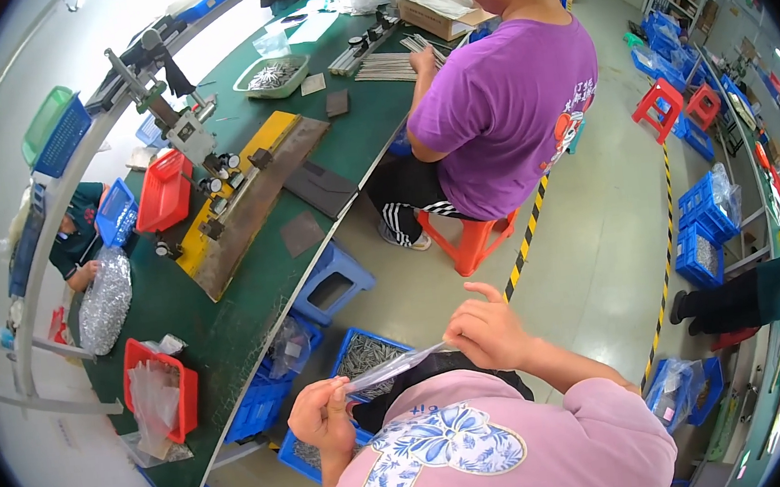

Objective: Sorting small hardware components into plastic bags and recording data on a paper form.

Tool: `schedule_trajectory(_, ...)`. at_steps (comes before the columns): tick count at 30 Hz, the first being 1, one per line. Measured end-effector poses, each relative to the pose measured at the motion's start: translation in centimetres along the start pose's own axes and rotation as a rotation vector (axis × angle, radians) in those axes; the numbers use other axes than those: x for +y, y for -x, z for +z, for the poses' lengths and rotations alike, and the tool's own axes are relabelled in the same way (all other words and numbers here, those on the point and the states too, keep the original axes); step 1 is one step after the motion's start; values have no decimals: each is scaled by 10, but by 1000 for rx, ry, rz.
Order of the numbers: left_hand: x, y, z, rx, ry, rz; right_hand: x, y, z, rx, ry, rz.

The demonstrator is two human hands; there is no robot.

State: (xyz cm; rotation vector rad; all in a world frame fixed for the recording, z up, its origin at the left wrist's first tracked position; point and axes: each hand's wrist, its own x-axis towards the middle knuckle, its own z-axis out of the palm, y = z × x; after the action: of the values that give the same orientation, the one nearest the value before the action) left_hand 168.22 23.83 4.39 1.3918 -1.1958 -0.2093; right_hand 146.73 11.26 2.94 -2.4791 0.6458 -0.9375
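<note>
A flat, transparent plastic bag [394, 368] is stretched between my two hands, above my lap. My left hand [321, 419] pinches its lower left end between thumb and fingers. At the other end, my right hand [488, 330] grips the bag, with one finger lifted away. Just beyond the bag, a blue crate [398, 341] on the floor holds many thin metal parts [363, 357]. Another blue crate [296, 461] stands lower, near my left hand and partly hidden by my arm.
To the left runs a green-topped workbench [256, 313] with a red basket of plastic bags [189, 404] and a yellow-edged metal fixture [245, 196]. A blue stool [333, 282] stands beside it. Ahead, a co-worker in purple [517, 100] sits on a red stool [470, 250].
</note>
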Motion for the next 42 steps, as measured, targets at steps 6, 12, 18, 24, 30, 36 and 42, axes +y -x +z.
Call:
schedule_trajectory(6,-8,-4,-14,-6,-14,37,3,-18,26,-263,-277,98)
schedule_trajectory(12,-9,-21,-31,128,-34,36,-23,-47,68,-505,-561,-61)
schedule_trajectory(18,-36,-6,-79,390,-102,-294,-45,-81,123,-646,-676,246)
schedule_trajectory(24,-77,43,-154,687,-57,-532,-82,-162,174,-708,-639,172)
schedule_trajectory(30,-111,85,-214,781,108,-747,-172,-304,229,-517,-606,-137)
schedule_trajectory(36,-133,128,-246,890,184,-836,-244,-418,372,-816,-544,-246)
schedule_trajectory(42,-139,147,-268,984,206,-870,-231,-426,532,-1037,-273,-463)
